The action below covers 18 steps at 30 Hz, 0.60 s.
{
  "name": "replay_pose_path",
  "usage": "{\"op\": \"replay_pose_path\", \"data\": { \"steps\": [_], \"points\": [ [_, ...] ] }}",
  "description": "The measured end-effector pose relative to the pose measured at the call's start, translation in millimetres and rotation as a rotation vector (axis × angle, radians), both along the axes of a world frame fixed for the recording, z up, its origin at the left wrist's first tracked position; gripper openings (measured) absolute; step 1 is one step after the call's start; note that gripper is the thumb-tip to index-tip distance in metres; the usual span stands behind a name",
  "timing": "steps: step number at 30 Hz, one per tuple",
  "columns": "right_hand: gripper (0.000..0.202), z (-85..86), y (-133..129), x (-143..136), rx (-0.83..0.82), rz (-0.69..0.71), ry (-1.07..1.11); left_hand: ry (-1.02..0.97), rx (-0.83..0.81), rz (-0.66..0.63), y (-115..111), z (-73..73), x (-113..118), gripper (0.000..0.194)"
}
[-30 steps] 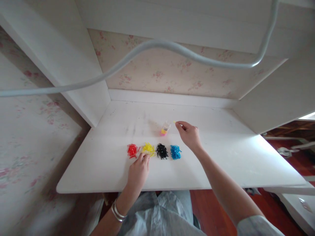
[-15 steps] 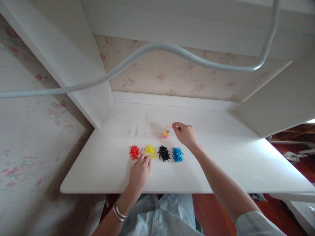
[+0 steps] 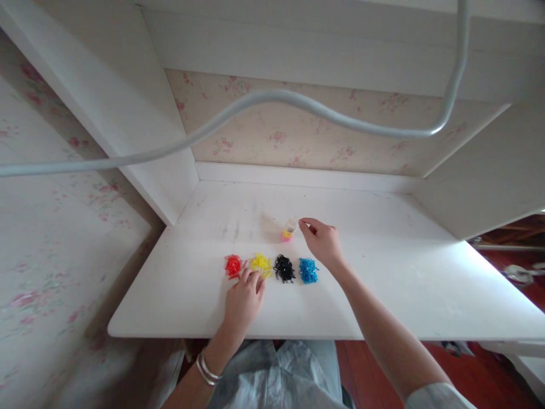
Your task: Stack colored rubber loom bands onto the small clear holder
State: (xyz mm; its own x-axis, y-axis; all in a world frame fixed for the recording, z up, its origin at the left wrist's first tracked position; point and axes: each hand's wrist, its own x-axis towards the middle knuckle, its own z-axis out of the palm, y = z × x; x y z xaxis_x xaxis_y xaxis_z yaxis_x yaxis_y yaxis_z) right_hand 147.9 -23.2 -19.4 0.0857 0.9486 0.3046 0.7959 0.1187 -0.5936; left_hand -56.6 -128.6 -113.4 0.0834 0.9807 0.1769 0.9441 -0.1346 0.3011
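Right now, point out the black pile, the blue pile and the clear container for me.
Black pile (image 3: 284, 268): head view, middle of the heap.
Blue pile (image 3: 308, 271): head view, middle.
Clear container (image 3: 291, 224): head view, see-through upper part.

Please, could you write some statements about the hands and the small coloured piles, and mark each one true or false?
1. The pile of black thin strips lies between the yellow pile and the blue pile. True.
2. The left hand is at the blue pile. False: it is at the yellow pile.
3. The right hand is beside a small clear container with yellow and pink in its lower part. True.
4. The silver bangles are on the right wrist. False: they are on the left.
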Motion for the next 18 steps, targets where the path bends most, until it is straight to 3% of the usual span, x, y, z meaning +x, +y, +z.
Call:
{"op": "replay_pose_path", "data": {
  "steps": [6, 10, 18],
  "points": [
    [0.034, -42.4, -61.0, -24.2, -0.167, 0.13, 0.106, 0.028, 0.021, -0.015, 5.0, 2.9, 4.5, 0.02],
    [0.031, -70.8, -95.6, -42.4, -0.235, 0.203, 0.03, -0.003, 0.019, -0.042, 5.0, 3.6, 4.1, 0.023],
    [0.028, -84.9, -105.0, -57.1, -0.276, 0.163, -0.218, -0.127, 0.08, -0.052, 8.9, -5.6, -3.6, 0.021]
  ]
}}
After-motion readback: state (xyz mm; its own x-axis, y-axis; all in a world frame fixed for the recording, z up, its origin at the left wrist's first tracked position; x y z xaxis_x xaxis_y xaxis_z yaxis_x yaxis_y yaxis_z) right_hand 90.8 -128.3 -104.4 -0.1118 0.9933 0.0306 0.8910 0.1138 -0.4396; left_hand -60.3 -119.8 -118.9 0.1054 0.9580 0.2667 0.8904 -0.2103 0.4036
